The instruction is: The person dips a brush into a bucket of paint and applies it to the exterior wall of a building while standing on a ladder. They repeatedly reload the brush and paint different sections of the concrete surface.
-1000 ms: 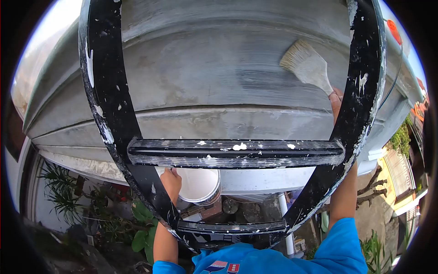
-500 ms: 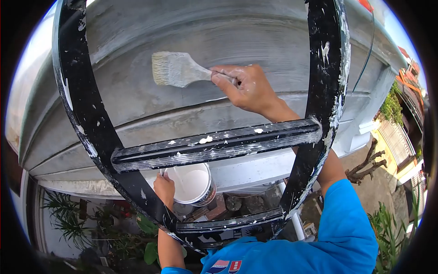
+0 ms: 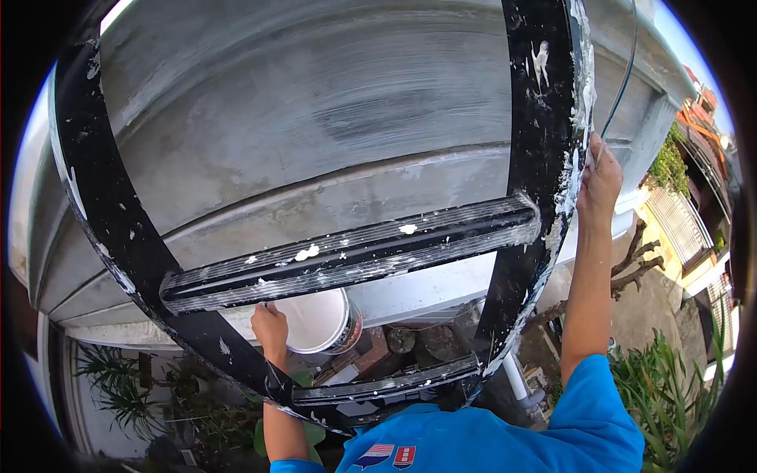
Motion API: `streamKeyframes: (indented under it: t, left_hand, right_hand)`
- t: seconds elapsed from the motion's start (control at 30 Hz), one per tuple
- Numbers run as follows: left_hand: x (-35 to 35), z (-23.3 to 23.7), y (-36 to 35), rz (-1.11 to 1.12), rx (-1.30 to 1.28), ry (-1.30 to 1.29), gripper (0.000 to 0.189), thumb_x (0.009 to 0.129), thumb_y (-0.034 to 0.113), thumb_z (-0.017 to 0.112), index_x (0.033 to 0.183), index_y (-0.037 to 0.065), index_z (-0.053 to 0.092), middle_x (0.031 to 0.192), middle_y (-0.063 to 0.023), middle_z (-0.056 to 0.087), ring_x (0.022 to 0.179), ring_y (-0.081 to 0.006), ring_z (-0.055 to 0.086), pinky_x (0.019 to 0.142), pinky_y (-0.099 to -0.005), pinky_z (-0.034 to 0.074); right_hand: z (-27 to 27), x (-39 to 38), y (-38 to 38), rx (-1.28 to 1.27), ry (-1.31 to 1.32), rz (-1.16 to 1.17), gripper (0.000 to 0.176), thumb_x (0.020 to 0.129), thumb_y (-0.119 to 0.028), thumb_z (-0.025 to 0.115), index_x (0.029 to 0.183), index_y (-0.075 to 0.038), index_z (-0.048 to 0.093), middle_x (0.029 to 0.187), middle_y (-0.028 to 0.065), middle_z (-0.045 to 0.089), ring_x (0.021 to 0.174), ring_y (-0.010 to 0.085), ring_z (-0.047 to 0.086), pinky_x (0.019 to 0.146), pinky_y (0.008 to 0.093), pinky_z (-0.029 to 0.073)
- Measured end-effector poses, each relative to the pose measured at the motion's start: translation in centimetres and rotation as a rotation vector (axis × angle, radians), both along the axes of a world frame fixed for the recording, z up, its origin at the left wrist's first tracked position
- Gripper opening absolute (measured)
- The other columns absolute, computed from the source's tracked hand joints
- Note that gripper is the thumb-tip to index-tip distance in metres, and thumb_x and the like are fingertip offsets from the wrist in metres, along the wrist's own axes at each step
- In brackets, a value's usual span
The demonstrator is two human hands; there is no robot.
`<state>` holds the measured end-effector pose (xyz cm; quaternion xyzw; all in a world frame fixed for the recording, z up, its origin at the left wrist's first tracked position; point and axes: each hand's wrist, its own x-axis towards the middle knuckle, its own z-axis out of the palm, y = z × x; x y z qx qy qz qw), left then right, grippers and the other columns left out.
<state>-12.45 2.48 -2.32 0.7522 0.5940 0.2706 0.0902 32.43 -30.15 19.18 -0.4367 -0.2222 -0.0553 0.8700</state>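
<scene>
I look through a black, paint-spattered ladder (image 3: 347,252) at a grey concrete wall (image 3: 315,102) streaked with wet brush marks. My right hand (image 3: 599,177) is raised just right of the ladder's right rail (image 3: 536,118), its fingers closed. The paintbrush it held a moment ago is hidden behind that rail. Below the upper rung, my left hand (image 3: 272,331) grips the rim of a paint bucket (image 3: 319,319) holding white paint.
A lower rung (image 3: 386,386) crosses just above my blue shirt. A thin cable (image 3: 623,87) runs down the wall's right corner. Far below are potted plants (image 3: 118,386), a white pipe (image 3: 516,378), shrubs (image 3: 670,386) and neighbouring houses at right.
My right hand swept the brush from mid-wall to the right, past the right rail, and the brush went out of sight. The view shifted left; the bucket hand stayed under the rung.
</scene>
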Motion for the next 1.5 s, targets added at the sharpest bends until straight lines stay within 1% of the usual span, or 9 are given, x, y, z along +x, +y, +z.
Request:
streamKeyframes:
  t: [0.13,0.33,0.63,0.77,0.9,1.0,1.3,1.43,1.5]
  left_hand:
    - [-0.1,-0.1,0.0,-0.017,0.032,-0.014,0.031,0.088,0.02,0.052,0.094,-0.01,0.058,0.077,-0.0296,0.061,0.074,-0.0456,0.06,0.066,-0.051,0.047]
    - [-0.3,-0.3,0.1,-0.027,0.04,0.041,0.031,0.089,0.019,0.051,0.094,-0.011,0.057,0.079,-0.0299,0.062,0.077,-0.0464,0.06,0.067,-0.0499,0.046]
    - [-0.3,-0.4,0.1,-0.079,0.056,-0.036,0.026,0.089,0.016,0.051,0.082,-0.009,0.056,0.075,-0.0294,0.06,0.074,-0.0474,0.058,0.066,-0.0509,0.044]
    - [-0.5,-0.8,0.3,-0.057,0.084,-0.016,0.028,0.089,0.019,0.051,0.08,-0.008,0.056,0.074,-0.0298,0.06,0.072,-0.0481,0.058,0.065,-0.0517,0.044]
    - [-0.4,-0.6,0.2,-0.033,0.07,0.006,0.029,0.089,0.021,0.051,0.081,-0.007,0.056,0.074,-0.0296,0.06,0.073,-0.0477,0.058,0.064,-0.0521,0.045]
    - [-0.3,-0.4,0.0,-0.022,0.054,-0.009,0.029,0.089,0.021,0.052,0.082,-0.007,0.056,0.074,-0.0292,0.06,0.073,-0.0475,0.059,0.065,-0.0522,0.045]
    - [-0.4,-0.2,-0.2,-0.073,0.003,-0.217,0.02,0.089,0.014,0.053,0.095,-0.004,0.057,0.076,-0.0249,0.063,0.072,-0.041,0.062,0.063,-0.0435,0.048]
    - [-0.7,0.0,-0.3,-0.133,-0.064,-0.398,0.023,0.091,0.016,0.052,0.102,-0.003,0.059,0.081,-0.0192,0.065,0.072,-0.0301,0.064,0.065,-0.0362,0.048]
    - [-0.9,-0.6,0.2,-0.173,-0.12,-0.538,0.026,0.093,0.02,0.05,0.104,-0.002,0.059,0.083,-0.0159,0.066,0.075,-0.0246,0.064,0.067,-0.0328,0.048]
  right_hand:
    - [1.3,-6.0,4.6,0.1,0.227,-0.031,0.023,0.095,-0.023,0.049,0.102,-0.002,0.056,0.06,0.0024,0.047,0.04,0.0064,0.03,0.037,0.022,0.023]
    - [-2.8,-9.7,14.5,-0.223,-0.452,-0.261,0.023,0.088,-0.014,0.057,0.097,0.006,0.063,0.095,0.0107,0.066,0.087,0.0099,0.057,0.076,0.0232,0.045]
    - [-6.2,-11.6,11.6,-0.481,-0.332,0.439,0.021,0.079,-0.013,0.069,0.093,0.0,0.062,0.076,0.0098,0.063,0.063,0.013,0.055,0.06,0.0262,0.045]
    - [-7.4,-11.9,5.2,-0.315,-0.472,-0.107,0.016,0.082,-0.006,0.067,0.096,0.001,0.063,0.08,0.0073,0.067,0.062,0.0068,0.057,0.056,0.0198,0.044]
    - [-7.6,-13.0,1.8,-0.299,-0.205,-0.182,0.015,0.085,-0.006,0.064,0.096,0.003,0.059,0.082,0.0089,0.067,0.07,0.0077,0.059,0.062,0.0212,0.047]
    - [-6.8,-13.4,2.0,-0.456,-0.436,-0.378,0.016,0.084,-0.005,0.064,0.097,0.003,0.059,0.082,0.009,0.067,0.073,0.0086,0.06,0.066,0.0215,0.048]
    - [-15.7,-11.9,0.8,-0.272,0.328,0.219,0.027,0.093,-0.023,0.048,0.105,-0.001,0.057,0.083,0.0048,0.059,0.068,0.0099,0.057,0.055,0.0237,0.047]
    - [-7.8,-19.5,0.2,-0.097,0.181,-0.101,0.022,0.093,-0.026,0.051,0.099,-0.004,0.053,0.075,0.0036,0.055,0.059,0.0095,0.053,0.049,0.0221,0.043]
    - [-10.3,-18.8,-3.4,-0.081,0.145,0.045,0.021,0.094,-0.027,0.05,0.095,-0.006,0.05,0.069,0.001,0.048,0.055,0.0077,0.046,0.047,0.0205,0.038]
